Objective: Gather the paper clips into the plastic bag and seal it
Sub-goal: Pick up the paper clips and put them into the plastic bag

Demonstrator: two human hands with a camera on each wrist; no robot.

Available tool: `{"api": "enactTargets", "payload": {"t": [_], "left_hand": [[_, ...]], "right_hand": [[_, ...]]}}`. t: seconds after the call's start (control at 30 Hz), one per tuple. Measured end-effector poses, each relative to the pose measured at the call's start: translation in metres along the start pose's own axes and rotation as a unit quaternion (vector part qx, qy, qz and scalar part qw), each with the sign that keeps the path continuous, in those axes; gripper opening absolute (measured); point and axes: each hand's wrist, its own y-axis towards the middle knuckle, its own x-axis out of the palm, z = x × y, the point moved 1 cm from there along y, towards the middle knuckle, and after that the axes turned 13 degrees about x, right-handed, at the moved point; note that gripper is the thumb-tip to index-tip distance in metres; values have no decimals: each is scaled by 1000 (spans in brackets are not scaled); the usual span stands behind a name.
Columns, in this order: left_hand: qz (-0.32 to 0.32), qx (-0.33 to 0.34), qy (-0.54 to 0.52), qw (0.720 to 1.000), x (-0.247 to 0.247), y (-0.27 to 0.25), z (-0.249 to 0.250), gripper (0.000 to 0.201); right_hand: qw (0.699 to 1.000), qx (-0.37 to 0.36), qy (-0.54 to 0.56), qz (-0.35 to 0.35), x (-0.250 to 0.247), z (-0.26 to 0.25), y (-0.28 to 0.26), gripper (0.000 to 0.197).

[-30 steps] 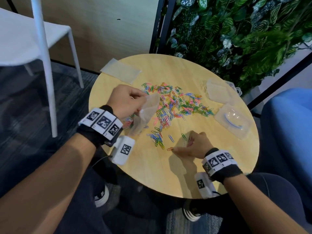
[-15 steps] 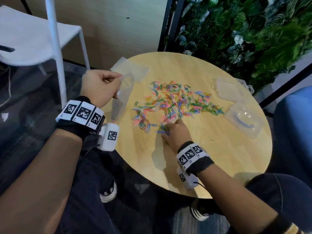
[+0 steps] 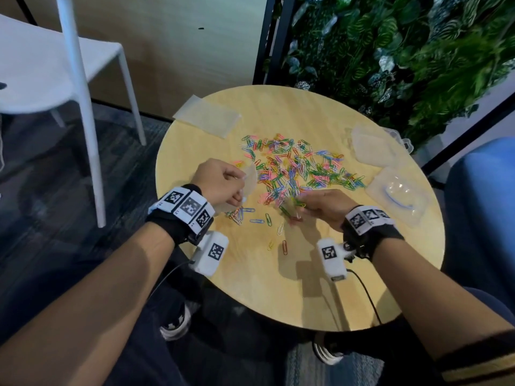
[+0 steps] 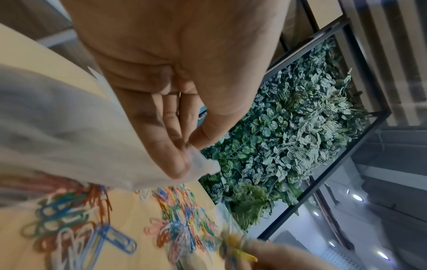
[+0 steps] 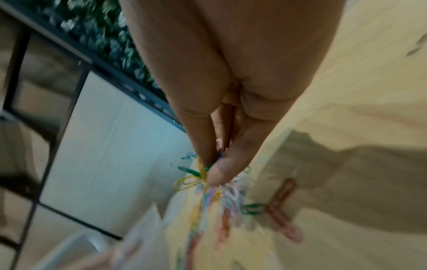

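Plastic bag [image 3: 249, 178] pinched at its mouth by left hand [image 3: 220, 182] | right hand [image 3: 324, 206] pinching clips [image 3: 292, 206], just right of bag | mouth probably faces right, blurred

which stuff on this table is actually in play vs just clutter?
In play:
- plastic bag, held by left hand
- paper clips; right hand pinches a few

Clutter:
- flat bag
- clear cases
- white chair
- plant wall

The table [image 3: 320, 288] is made of smooth pale wood — the plastic bag [image 4: 69, 131] is thin, cloudy plastic; the paper clips [image 3: 295, 168] are coated in bright colours.
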Motion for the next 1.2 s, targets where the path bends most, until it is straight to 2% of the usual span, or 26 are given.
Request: {"api": "enactTargets", "payload": {"t": [0.1, 0.17, 0.3, 0.43, 0.5, 0.63, 0.77, 0.83, 0.9, 0.97, 1.03, 1.13, 1.17, 1.2], "left_hand": [[-17, -7, -10, 1000, 10, 2, -4, 19], [-24, -6, -21, 999, 14, 3, -4, 22], [-14, 5, -37, 999, 19, 2, -4, 23], [-1, 6, -48, 999, 19, 3, -4, 24], [2, 5, -52, 999, 20, 4, -4, 23], [8, 18, -43, 999, 25, 4, -1, 15], [-3, 30, -13, 999, 31, 3, 2, 17], [-8, 34, -14, 999, 33, 3, 4, 18], [-16, 37, -18, 999, 34, 3, 6, 19], [-21, 38, -21, 999, 34, 2, 7, 20], [-23, 40, -32, 998, 33, 1, 8, 17], [-22, 43, -33, 998, 28, -1, 8, 14], [-16, 42, -33, 998, 24, -2, 10, 13], [-6, 42, -34, 999, 19, -2, 11, 13]], "right_hand": [[986, -18, 136, -97, 8, -17, -6, 15], [969, -38, 210, -124, 23, -26, -9, 16], [952, -45, 270, -139, 61, -30, -8, 11], [952, -23, 281, -119, 79, -21, 1, 8], [968, -20, 229, -106, 83, -16, 3, 5], [996, -26, 77, -44, 85, -14, 2, 23], [993, -37, -107, 17, 83, -26, -8, 14], [983, -58, -170, 37, 81, -30, -13, 11], [964, -89, -239, 80, 79, -34, -14, 26], [927, -129, -324, 134, 78, -38, -17, 29], [888, -169, -398, 159, 80, -41, -18, 18], [841, -185, -487, 145, 83, -44, -22, 20], [835, -187, -502, 125, 85, -46, -25, 22], [842, -200, -490, 105, 85, -48, -28, 22]]}}
